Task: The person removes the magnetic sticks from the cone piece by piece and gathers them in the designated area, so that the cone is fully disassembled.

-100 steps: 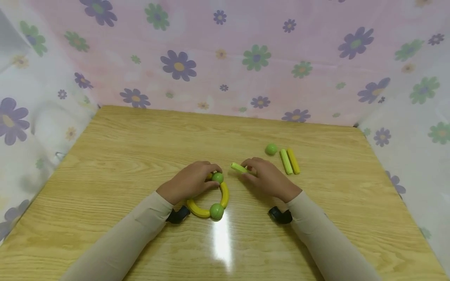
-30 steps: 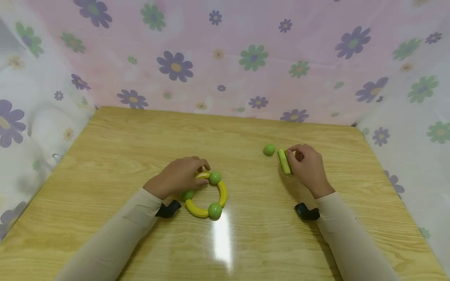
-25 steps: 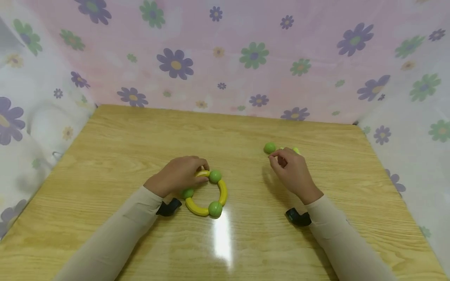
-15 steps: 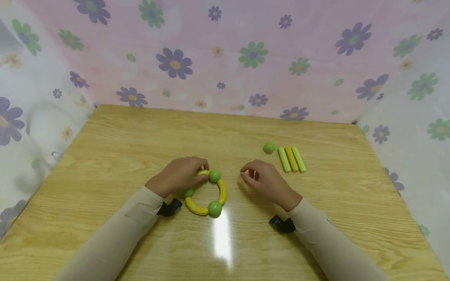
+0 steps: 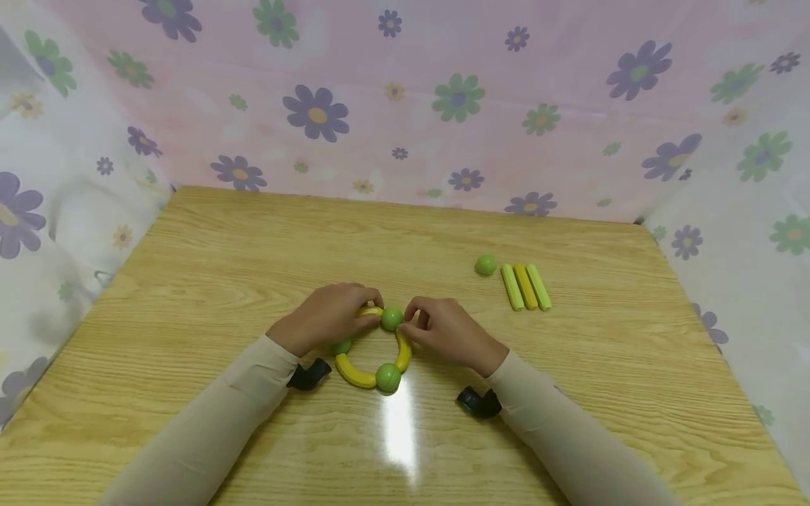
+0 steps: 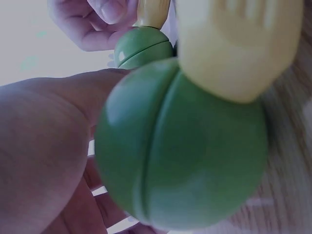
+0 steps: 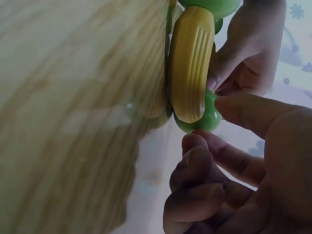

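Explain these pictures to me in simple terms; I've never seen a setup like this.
There is no machine here, just a person's left hand and right hand, both bare. The wide picture comes from a camera worn on the head, looking forward and down; the two close ones come from cameras on the wrists, one on each. On the wooden table lies a ring of curved yellow pieces and green balls. Farther back to the right are a loose ball and three sticks. The left hand holds the far yellow piece, while the right hand appears to pinch the far green ball beside it.
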A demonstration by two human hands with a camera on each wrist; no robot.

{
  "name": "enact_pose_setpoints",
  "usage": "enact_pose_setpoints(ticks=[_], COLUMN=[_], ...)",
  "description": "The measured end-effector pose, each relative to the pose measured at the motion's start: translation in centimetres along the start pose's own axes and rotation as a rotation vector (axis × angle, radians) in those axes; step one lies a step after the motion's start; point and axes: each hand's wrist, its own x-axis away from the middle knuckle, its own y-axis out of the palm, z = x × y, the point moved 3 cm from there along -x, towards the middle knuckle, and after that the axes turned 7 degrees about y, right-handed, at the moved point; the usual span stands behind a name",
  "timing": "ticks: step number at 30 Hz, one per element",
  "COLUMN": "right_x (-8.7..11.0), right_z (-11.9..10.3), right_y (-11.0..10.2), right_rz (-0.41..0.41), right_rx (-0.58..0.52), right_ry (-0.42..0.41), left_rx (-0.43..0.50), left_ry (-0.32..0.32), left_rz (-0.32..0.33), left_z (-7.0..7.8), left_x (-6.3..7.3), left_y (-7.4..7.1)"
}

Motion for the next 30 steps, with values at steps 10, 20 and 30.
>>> enact_pose_setpoints(ticks=[10, 20, 30], right_x=[-0.37, -0.23, -0.25], right_z=[0.56, 0.68, 0.79], right_y=[0.65, 0.82, 0.85], right_rz=[-0.047, -0.044, -0.032], right_rx=[0.02, 0.015, 0.014], right_ry=[0.033, 0.01, 0.02], left_rx=[-0.004, -0.022, -0.022], left_ry=[0.011, 0.02, 0.018], left_rz=[-0.001, -0.009, -0.006], left_z=[0.2, 0.34, 0.46], left_x=[-0.08, -0.06, -0.14], left_y=[0.26, 0.43, 0.59])
